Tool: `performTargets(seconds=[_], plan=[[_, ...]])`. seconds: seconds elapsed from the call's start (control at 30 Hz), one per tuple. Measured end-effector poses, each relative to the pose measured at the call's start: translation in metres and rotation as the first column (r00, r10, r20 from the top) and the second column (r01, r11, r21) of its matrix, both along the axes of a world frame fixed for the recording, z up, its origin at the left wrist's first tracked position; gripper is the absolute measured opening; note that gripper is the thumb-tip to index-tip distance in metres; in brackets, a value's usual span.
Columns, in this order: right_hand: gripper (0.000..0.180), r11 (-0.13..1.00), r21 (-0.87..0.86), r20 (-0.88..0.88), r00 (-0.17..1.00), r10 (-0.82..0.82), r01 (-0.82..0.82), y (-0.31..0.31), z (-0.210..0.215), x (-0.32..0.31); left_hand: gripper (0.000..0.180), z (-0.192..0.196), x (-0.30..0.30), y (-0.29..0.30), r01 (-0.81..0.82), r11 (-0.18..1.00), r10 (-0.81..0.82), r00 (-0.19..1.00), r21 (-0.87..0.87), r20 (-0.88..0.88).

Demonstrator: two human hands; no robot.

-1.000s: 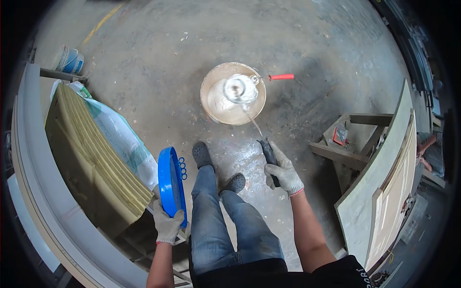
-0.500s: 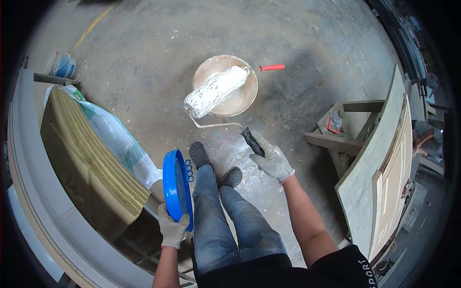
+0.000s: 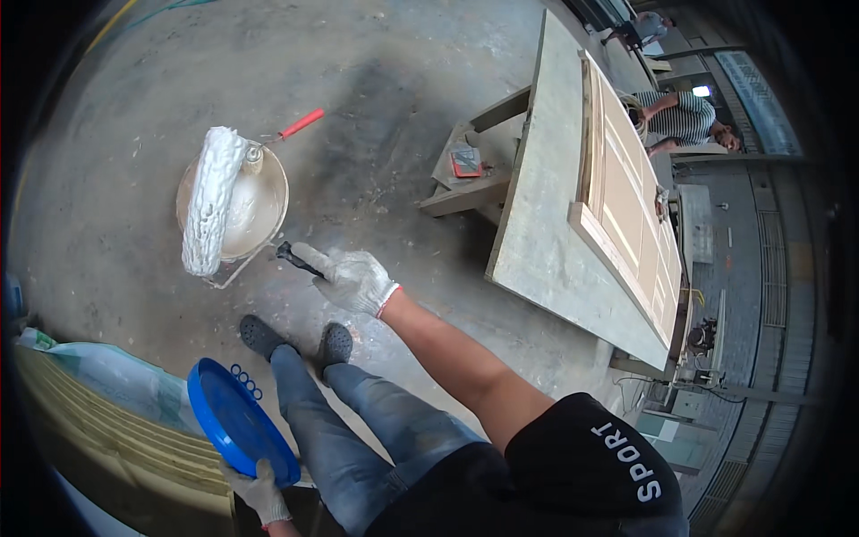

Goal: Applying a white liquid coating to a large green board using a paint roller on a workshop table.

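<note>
Floor (image 3: 116,116), roller (image 3: 211,204) lengthwise toward top edge

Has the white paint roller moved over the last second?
Yes. Against the bucket, the white paint roller has shifted from mid-bucket toward the left side, away from the red handle, and now shows lengthwise rather than end-on.

Workshop, concrete floor (image 3: 429,80) (stained), panelled door (image 3: 633,201)

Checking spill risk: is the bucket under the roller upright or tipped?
Upright: the bucket faces mouth-up to the head camera, white material inside.
</note>
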State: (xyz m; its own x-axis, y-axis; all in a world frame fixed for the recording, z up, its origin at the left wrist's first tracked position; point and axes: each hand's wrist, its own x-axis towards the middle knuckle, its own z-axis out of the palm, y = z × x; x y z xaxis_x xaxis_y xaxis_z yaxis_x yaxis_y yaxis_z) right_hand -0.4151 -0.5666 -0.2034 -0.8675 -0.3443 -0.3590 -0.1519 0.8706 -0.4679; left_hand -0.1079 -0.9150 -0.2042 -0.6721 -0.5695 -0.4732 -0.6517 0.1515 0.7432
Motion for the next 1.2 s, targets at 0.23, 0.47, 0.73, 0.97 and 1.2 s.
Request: performTargets(seconds=[0.23, 0.47, 0.73, 0.97, 1.2], plan=[[0.066, 0.994, 0.107, -0.165, 0.985, 0.045, -0.027, 0.027, -0.023, 0.0, 0.091, 0.001, -0.008, 0.002, 0.136, 0.991, -0.134, 0.987, -0.017, 0.088], [0.058, 0.976, 0.206, -0.113, 0.989, 0.1, -0.076, 0.007, -0.027, 0.002, 0.096, 0.003, 0.003, -0.018, 0.095, 0.996, -0.094, 0.993, 0.002, 0.064], [0.056, 0.977, 0.214, -0.485, 0.869, 0.097, 0.011, 0.042, -0.037, 0.003, 0.06, 0.032, -0.053, 0.02, 0.109, 0.994, -0.108, 0.993, -0.02, 0.054], [0.064, 0.983, 0.181, -0.523, 0.843, 0.123, -0.031, 0.033, -0.044, 0.003, 0.06, 0.032, -0.046, 0.01, 0.097, 0.994, -0.095, 0.994, -0.058, 0.05], [0.067, 0.995, -0.015, -0.495, 0.864, -0.09, 0.095, 0.014, -0.04, 0.007, 0.061, 0.026, -0.039, 0.01, 0.084, 0.995, -0.083, 0.996, -0.048, 0.026]])
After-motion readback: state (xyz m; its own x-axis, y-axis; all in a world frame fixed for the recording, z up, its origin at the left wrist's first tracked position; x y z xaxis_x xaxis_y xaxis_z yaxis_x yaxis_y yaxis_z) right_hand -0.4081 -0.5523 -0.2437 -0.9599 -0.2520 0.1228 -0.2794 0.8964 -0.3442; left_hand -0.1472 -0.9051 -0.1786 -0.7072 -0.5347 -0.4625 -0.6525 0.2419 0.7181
